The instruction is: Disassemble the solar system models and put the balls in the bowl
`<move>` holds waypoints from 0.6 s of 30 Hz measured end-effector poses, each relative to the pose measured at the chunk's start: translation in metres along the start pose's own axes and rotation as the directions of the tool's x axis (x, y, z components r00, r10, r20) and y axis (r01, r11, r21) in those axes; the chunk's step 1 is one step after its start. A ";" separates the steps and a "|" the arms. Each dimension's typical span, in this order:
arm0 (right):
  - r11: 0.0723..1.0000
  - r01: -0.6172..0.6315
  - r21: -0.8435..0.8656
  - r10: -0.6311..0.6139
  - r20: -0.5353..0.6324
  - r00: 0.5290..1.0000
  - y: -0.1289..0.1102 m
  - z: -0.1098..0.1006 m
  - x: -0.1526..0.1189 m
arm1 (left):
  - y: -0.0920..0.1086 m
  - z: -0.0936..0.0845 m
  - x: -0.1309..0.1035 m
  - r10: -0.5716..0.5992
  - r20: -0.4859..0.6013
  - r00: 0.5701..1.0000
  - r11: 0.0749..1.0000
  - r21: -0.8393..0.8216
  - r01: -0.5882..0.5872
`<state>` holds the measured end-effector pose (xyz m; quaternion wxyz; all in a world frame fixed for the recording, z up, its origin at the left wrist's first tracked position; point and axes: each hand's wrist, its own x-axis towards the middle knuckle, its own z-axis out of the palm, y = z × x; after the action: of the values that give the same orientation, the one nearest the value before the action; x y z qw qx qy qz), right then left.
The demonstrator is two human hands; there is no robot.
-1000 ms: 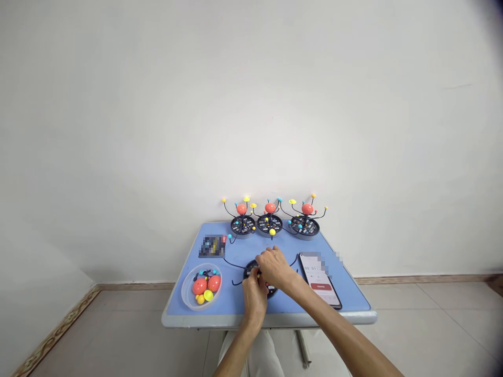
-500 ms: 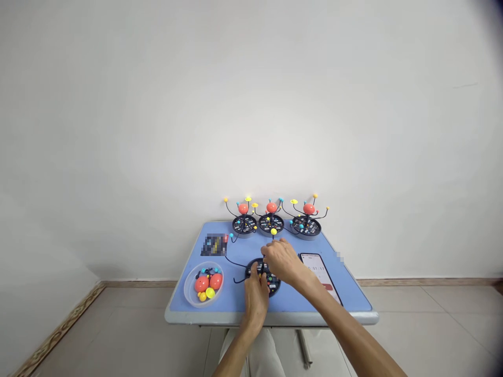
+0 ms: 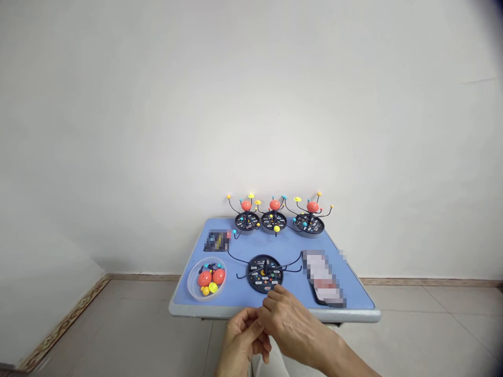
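My left hand [image 3: 240,339] and my right hand [image 3: 286,323] meet in front of the table's near edge. The fingertips of both are pinched together, and whatever lies between them is hidden. Just beyond them sits a round black solar system model base [image 3: 259,283] with a printed face. Thin curved black arms spread from its centre post, with no balls visible on their ends. To the left, a clear round bowl [image 3: 191,291] holds red half-spheres [image 3: 205,279], a yellow ringed piece [image 3: 213,287], orange balls and small blue and black parts.
Three assembled solar system models [image 3: 246,222] with red centre balls line the back of the blue table [image 3: 251,242], near the wall. A dark printed card [image 3: 217,241] lies at left. A phone [image 3: 323,277] lies at right, beside one black arm's tip.
Both hands have left the black base and drawn back toward me, coming together at the table's near edge. The base and its curved arms are now uncovered.
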<state>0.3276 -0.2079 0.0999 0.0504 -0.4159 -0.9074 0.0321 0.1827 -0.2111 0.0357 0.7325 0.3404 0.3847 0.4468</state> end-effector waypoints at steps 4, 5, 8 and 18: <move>0.997 0.076 0.007 -0.075 -0.024 0.997 -0.007 -0.002 0.004 | 0.009 -0.006 -0.012 -0.043 0.030 0.999 0.998 -0.053 0.044; 0.995 0.095 0.010 -0.095 -0.033 0.995 -0.008 -0.004 0.006 | 0.013 -0.006 -0.015 -0.033 0.029 0.999 0.998 -0.043 0.035; 0.990 0.136 0.039 -0.134 -0.051 0.990 -0.007 -0.010 0.010 | 0.022 -0.002 -0.021 0.027 -0.017 0.999 1.000 0.002 -0.027; 0.795 0.021 0.606 0.277 -0.394 0.876 0.018 0.001 -0.024 | 0.039 -0.011 -0.041 0.172 -0.223 0.959 0.985 0.048 -0.165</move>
<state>0.3568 -0.2147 0.0951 0.3905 -0.4364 -0.7810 0.2170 0.1455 -0.2325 0.0742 0.6381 0.3293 0.4418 0.5378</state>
